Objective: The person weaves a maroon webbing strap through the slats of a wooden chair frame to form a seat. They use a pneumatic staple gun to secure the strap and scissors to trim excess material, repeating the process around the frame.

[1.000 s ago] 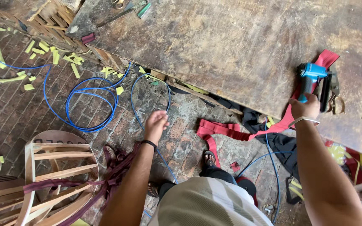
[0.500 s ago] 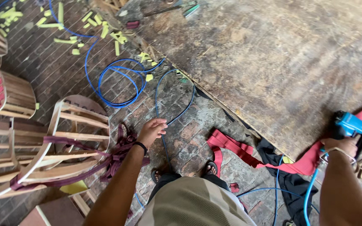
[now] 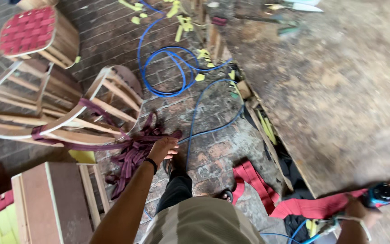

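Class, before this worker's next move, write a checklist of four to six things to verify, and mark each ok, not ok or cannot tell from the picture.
1. Left hand has reached the maroon webbing: ok, fingers at the pile.
2. Left hand has grip on webbing: cannot tell.
3. Right hand holds the blue tool: ok.
4. Red strap lies flat on the workbench: ok.
5. Blue hose clear of feet: not ok, it runs beside them.
6. Wooden chair frame upright: not ok, lying tipped.

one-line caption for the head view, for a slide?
Over a brick floor, left hand reaches toward maroon webbing by a chair frame; right hand grips a blue tool on red webbing.
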